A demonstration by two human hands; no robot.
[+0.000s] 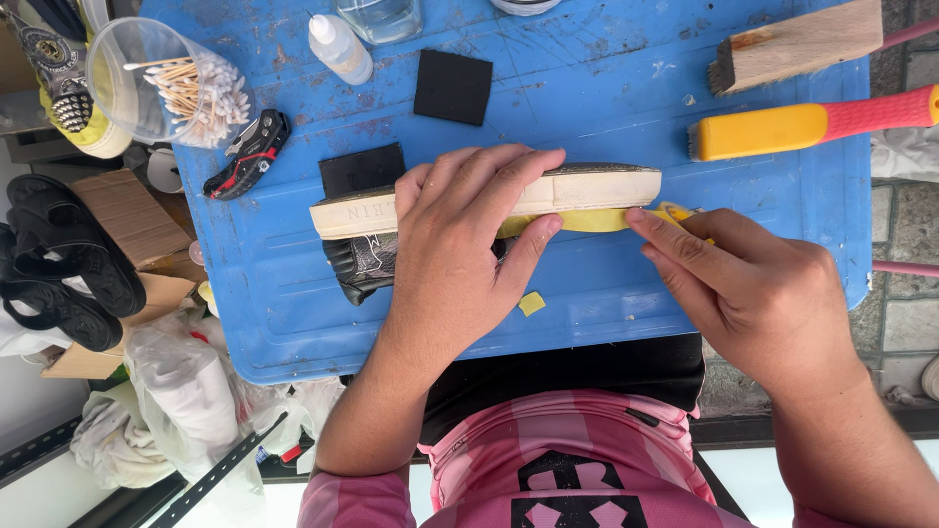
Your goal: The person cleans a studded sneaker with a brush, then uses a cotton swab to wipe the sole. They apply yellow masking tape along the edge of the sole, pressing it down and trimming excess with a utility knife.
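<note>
The shoe lies on its side at the centre of the blue desk, long axis left to right, its cream sole edge facing up toward the camera. Which end is the toe cannot be told. The left hand lies flat over the shoe's middle, fingers spread and pressing yellow tape against the sole edge. The right hand pinches the tape's free end just beside the shoe's right end. A yellow scrap lies near the left fingers. Two brushes rest well apart at the upper right.
</note>
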